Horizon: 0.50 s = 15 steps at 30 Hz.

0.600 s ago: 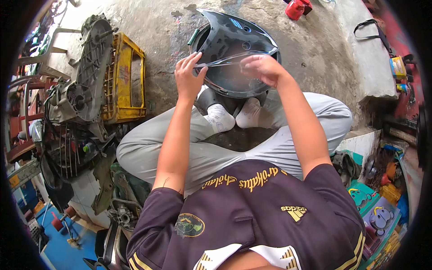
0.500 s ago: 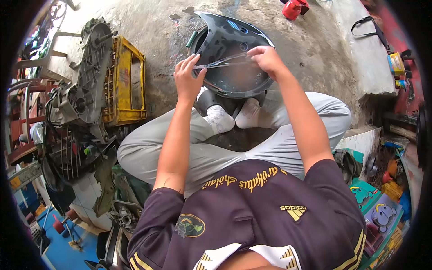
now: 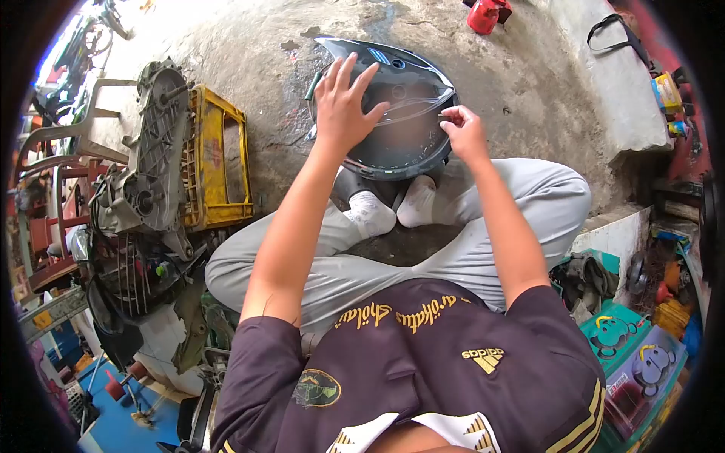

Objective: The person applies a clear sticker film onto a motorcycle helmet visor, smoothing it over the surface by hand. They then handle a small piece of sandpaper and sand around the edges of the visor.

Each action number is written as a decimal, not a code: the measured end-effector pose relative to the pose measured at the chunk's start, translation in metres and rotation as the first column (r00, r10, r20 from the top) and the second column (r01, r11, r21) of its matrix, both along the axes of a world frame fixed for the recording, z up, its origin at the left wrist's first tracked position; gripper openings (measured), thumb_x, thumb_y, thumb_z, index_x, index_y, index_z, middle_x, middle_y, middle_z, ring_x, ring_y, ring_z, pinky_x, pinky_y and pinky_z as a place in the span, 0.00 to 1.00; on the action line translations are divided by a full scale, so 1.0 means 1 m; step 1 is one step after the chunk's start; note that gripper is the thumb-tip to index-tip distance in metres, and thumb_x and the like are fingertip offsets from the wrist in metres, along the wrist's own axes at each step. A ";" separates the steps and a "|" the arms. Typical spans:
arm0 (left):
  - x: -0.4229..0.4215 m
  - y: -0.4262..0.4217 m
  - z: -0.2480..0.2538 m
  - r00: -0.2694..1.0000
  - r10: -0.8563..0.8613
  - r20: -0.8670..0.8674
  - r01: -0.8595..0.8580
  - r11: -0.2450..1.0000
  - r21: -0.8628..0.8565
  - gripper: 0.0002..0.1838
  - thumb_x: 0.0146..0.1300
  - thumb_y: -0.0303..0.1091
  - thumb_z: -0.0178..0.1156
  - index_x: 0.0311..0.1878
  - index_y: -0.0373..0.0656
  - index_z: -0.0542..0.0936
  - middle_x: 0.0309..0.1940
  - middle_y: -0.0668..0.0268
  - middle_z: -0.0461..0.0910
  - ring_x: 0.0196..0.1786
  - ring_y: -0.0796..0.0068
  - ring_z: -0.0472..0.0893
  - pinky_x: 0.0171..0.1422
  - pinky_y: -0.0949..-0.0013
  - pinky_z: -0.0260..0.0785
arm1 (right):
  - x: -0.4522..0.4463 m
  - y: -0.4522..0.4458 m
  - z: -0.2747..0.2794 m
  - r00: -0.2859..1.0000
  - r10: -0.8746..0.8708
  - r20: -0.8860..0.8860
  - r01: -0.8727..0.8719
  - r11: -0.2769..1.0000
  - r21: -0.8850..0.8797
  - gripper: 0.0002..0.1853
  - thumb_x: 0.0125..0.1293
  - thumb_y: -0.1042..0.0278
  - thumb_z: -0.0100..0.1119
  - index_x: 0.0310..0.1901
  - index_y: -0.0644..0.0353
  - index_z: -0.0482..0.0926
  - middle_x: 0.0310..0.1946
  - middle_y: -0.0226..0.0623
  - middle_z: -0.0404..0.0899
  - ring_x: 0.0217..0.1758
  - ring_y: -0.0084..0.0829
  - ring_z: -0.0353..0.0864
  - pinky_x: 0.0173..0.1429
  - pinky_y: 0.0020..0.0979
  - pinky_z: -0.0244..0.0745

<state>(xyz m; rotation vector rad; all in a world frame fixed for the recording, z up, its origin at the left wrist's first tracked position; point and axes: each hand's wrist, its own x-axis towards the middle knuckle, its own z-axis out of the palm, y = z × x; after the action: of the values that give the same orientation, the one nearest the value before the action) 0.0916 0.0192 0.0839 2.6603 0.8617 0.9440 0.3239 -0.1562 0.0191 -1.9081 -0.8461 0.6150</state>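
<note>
Hanging loose, fingers splayed wide, the left hand (image 3: 343, 113) seemed empty over a glossy, curved body panel (image 3: 415, 79) lying across a round black tub (image 3: 399, 174); the right hand (image 3: 466, 134) pinched near the tub's right rim, on what I couldn't tell. Handling the slick panel seemed in hand, calling for a light touch. Leftward stood a yellow plastic crate (image 3: 205, 166).

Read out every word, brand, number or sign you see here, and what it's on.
"adidas": on the dark purple short-sleeved cloth shirt.
"...arökatus Shöla...": gold curved lettering on the same shirt; both ends unclear.
Too small or blurred to read: the dark green oval shirt badge, the purple cartoon-printed box, the yellow label at right, and any lettering in the blue marking on the glossy black curved panel.
</note>
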 end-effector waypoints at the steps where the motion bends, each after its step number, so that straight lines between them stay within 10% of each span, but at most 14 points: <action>1: 0.012 0.008 -0.003 1.000 -0.002 -0.008 0.002 1.000 0.003 0.41 0.57 0.56 0.76 0.76 0.63 0.77 0.80 0.57 0.69 0.83 0.48 0.65 0.83 0.39 0.55 | -0.008 -0.002 0.004 1.000 -0.002 -0.008 0.002 1.000 0.003 0.09 0.63 0.78 0.72 0.46 0.61 0.89 0.41 0.35 0.90 0.42 0.26 0.88 0.51 0.31 0.83; 11: 0.046 0.010 -0.027 0.920 0.103 -0.378 -0.061 0.991 0.122 0.42 0.63 0.71 0.66 0.79 0.70 0.74 0.82 0.64 0.69 0.86 0.57 0.63 0.87 0.37 0.48 | -0.026 0.015 0.023 0.976 -0.091 0.200 0.053 0.981 0.187 0.07 0.67 0.76 0.69 0.46 0.62 0.87 0.45 0.44 0.87 0.47 0.46 0.88 0.53 0.41 0.83; 15: 0.051 0.005 -0.025 0.911 0.098 -0.400 -0.064 0.993 0.097 0.43 0.62 0.69 0.68 0.79 0.69 0.74 0.82 0.64 0.69 0.85 0.58 0.64 0.87 0.37 0.48 | -0.027 0.013 0.012 0.760 0.102 0.642 -0.277 0.944 0.178 0.08 0.69 0.78 0.65 0.48 0.63 0.86 0.44 0.40 0.84 0.51 0.44 0.82 0.59 0.46 0.79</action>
<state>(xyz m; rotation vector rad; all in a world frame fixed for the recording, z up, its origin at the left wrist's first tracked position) 0.1427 0.0246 0.0592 2.9664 1.0413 0.4484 0.2968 -0.1436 0.0306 -1.7952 -1.4860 -0.0583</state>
